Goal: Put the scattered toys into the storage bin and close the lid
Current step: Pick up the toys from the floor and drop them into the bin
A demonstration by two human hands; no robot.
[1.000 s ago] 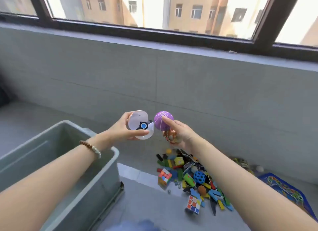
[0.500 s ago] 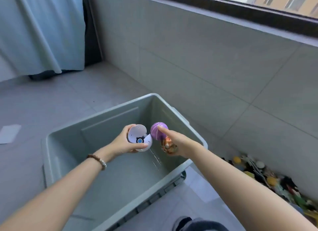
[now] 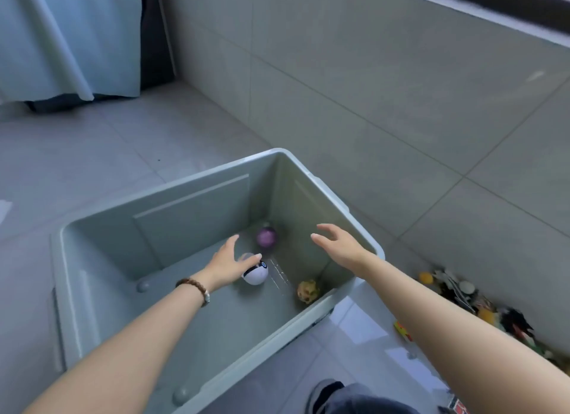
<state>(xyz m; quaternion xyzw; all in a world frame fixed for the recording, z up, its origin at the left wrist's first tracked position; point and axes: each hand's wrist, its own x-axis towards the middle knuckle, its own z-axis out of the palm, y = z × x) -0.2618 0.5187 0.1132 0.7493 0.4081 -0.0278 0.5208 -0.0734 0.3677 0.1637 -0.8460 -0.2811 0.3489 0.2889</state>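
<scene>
A grey-green storage bin (image 3: 172,191) stands open on the floor with no lid in sight. Inside it lie a white ball half (image 3: 256,274), a purple ball half (image 3: 266,237) and a small tan figure (image 3: 307,291). My left hand (image 3: 226,264) hovers over the bin with fingers spread, holding nothing, just above the white half. My right hand (image 3: 337,244) hangs over the bin's right side, fingers relaxed and empty. The pile of scattered toys (image 3: 468,302) lies on the floor by the wall, right of the bin.
Grey tiled floor (image 3: 92,154) surrounds the bin, with a tiled wall (image 3: 370,89) behind it. A pale blue curtain (image 3: 68,37) hangs at the back left. A dark shoe or knee (image 3: 339,395) shows at the bottom edge.
Both hands let go of their toys over the bin. The white half, purple half and tan figure now lie inside, and both hands are empty.
</scene>
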